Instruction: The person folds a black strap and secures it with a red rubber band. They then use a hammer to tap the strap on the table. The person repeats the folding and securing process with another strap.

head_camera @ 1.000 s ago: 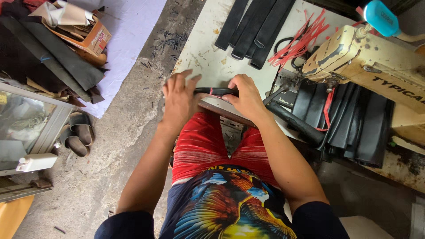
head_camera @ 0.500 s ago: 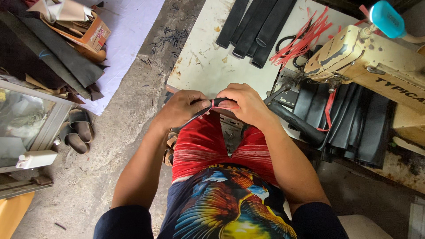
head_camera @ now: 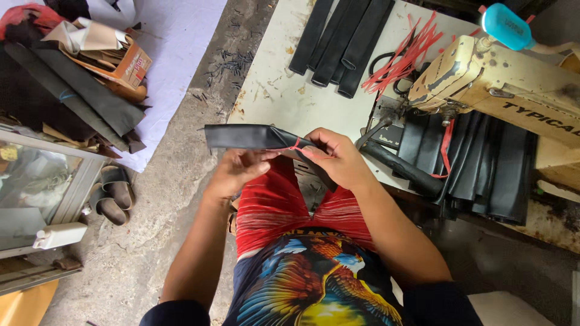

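Both hands are up over the lap, right at the near edge of the worn cream worktable (head_camera: 284, 96). The left hand (head_camera: 238, 172) is curled, fingers pinching the underside of a long flat black strip of leather-like material (head_camera: 241, 136) that juts out beyond its knuckles. The right hand (head_camera: 338, 160) is closed on the same strip just beside the left, thumb and fingertips pressing where a thin red strand (head_camera: 294, 147) loops around it.

The black strip looks light and floppy yet holds a crease, so I'd judge it soft, bendable and not fragile; the best hold seems to be close to the red loop, where both hands already pinch, since the free end would sag.

Past the right hand sits a cream industrial sewing machine (head_camera: 483, 78), with more black strips (head_camera: 471, 163) draped under it and a bunch of red strands (head_camera: 405, 60) beyond. Further rolled black pieces (head_camera: 344, 42) lie at the far side of the table.
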